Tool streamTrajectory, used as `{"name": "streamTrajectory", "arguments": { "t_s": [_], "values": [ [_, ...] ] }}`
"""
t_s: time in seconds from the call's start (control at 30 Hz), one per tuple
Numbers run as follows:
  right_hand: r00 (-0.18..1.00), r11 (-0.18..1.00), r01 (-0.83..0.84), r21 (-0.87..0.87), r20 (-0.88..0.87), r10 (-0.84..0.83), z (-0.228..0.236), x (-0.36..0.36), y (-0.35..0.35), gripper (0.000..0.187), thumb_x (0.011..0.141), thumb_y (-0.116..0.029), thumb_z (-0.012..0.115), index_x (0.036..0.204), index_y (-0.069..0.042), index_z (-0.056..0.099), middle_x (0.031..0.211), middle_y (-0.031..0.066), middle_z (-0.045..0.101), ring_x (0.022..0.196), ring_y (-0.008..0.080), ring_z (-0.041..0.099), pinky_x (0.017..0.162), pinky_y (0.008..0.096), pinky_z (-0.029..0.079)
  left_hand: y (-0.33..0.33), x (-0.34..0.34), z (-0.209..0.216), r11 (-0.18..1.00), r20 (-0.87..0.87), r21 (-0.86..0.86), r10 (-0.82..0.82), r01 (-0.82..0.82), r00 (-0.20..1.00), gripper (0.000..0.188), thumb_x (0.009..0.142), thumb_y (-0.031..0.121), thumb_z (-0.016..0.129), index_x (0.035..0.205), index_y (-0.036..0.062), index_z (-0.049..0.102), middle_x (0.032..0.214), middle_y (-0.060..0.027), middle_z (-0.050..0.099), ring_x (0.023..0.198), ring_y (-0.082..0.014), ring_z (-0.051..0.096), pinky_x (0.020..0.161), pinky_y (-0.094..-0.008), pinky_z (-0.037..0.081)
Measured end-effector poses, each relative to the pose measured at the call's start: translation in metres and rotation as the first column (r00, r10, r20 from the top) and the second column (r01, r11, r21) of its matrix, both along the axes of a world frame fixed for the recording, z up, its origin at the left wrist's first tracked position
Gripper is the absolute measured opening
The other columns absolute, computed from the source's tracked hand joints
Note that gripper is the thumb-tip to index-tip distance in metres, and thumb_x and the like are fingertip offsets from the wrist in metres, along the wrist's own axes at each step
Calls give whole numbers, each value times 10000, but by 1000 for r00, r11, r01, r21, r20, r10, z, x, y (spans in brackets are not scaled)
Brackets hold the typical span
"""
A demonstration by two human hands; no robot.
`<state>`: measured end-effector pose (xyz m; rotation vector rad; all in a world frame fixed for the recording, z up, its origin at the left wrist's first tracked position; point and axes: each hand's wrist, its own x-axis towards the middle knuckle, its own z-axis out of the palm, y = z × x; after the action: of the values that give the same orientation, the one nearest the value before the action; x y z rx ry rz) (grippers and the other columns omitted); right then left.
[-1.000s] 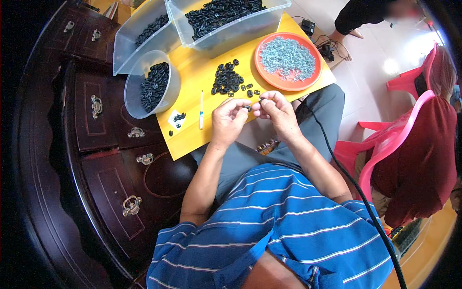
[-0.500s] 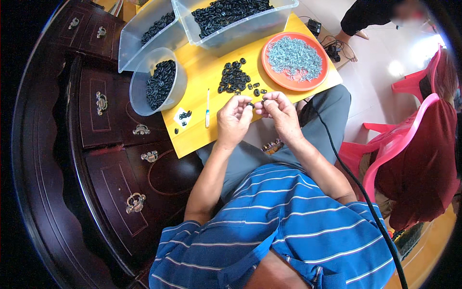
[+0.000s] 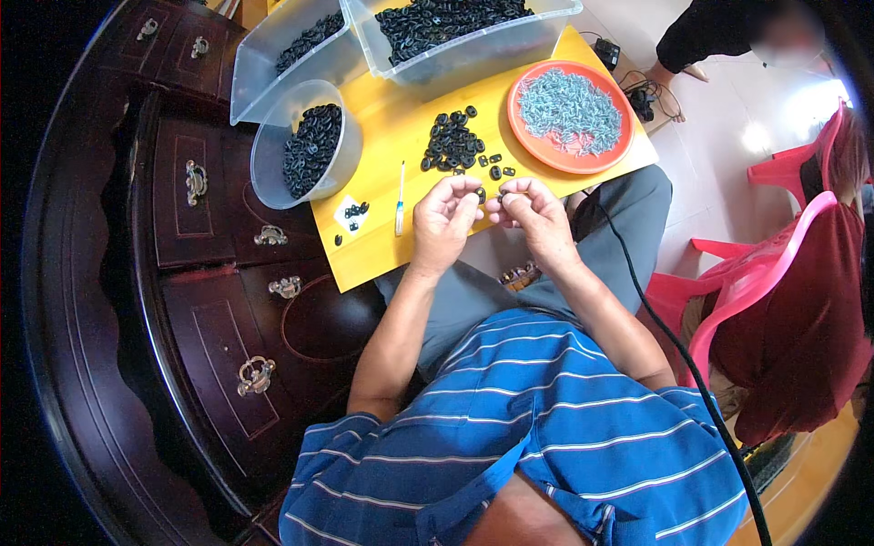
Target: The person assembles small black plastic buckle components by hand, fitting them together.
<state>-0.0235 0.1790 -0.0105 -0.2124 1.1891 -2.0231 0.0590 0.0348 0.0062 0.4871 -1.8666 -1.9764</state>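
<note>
Both hands are raised close together over my lap at the yellow table's (image 3: 382,155) near edge. Between thumb and fingers, my left hand (image 3: 443,223) pinches a small black oval part (image 3: 481,195). A second dark piece (image 3: 501,196) sits in the pinch of my right hand (image 3: 537,218), mostly covered by the fingers. Just beyond the hands lies a loose pile of black oval parts (image 3: 452,141), with a few strays beside it. To the left rests a screwdriver (image 3: 400,205) with a pale handle, and past it several black parts (image 3: 355,211) on a white square.
An orange plate (image 3: 624,146) of small silvery screws stands at the right. Clear bins (image 3: 455,68) and a round tub (image 3: 350,150) hold more black parts. Dark drawers (image 3: 218,355) flank the left, pink chairs (image 3: 765,264) the right. Another person is at the far right.
The view has shifted slightly, so the table appears a little farther right. The black oval in my left hand shows more plainly now; both hands keep their pinches.
</note>
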Motion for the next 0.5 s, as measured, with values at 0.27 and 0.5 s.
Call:
{"name": "streamTrajectory", "arguments": {
  "t_s": [0.27, 0.5],
  "values": [
    [999, 1000, -30, -8, -27, 30, -3, 3, -2, 171, 996, -125, 537, 1133, -24, 557, 969, 80, 688, 839, 129, 656, 781, 265, 528, 4, -1, 9, 999, 43, -6, -51, 51, 998, 160, 947, 11, 588, 1098, -19, 633, 930, -8, 649, 757, -51, 599, 694, -191, 505],
    [997, 997, -57, 45, -41, 59, -5, 3, -1, 173, 994, -129, 549, 1133, -26, 556, 960, 61, 684, 839, 124, 656, 770, 253, 525, 1, 1, 3, 996, 44, -49, -69, 72, 997, 167, 946, 18, 589, 1101, -21, 637, 927, -14, 657, 768, -60, 628, 690, -200, 520]
  ]
}}
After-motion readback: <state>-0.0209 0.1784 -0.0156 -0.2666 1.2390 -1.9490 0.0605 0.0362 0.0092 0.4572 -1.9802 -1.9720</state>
